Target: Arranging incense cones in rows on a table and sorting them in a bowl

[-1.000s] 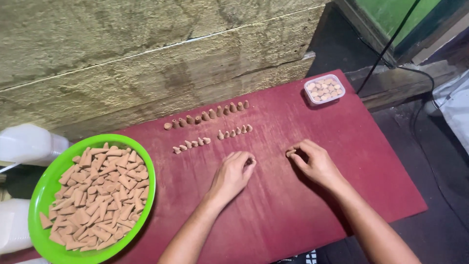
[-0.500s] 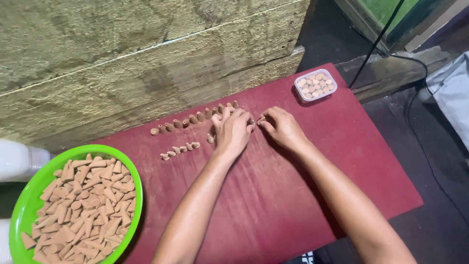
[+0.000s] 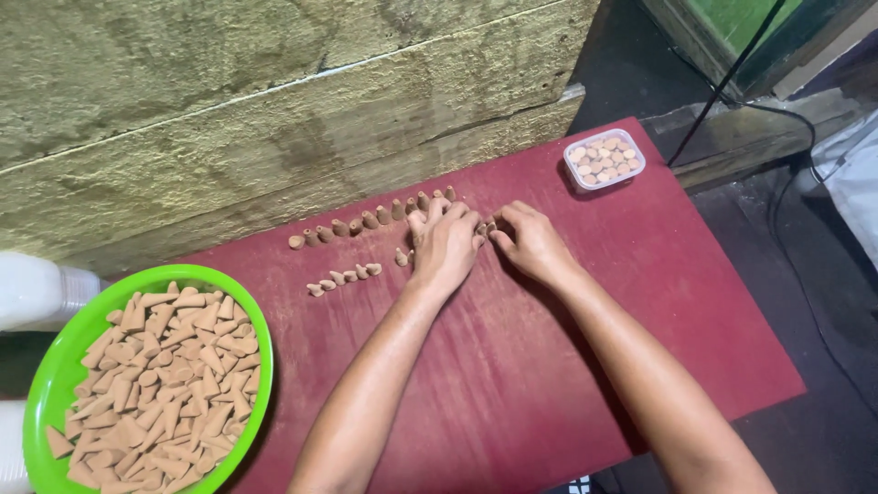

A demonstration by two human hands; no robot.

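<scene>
- The left hand lies flat with fingers spread over small brown cones lined up on the red desk.
- The right hand pinches narrow at the row's end; what it grips cannot be told.
- The cones look light, dry and crumbly; best pinched gently at the base.
- A green bowl of cones sits far left.

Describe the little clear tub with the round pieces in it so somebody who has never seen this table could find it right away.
Start at the dark red table and go to its far right corner, by the black cable. There sits the small clear tub, rectangular with rounded corners, holding pale flat round pieces. It is the only lidless clear box, unlike the big green bowl of cones.
</scene>
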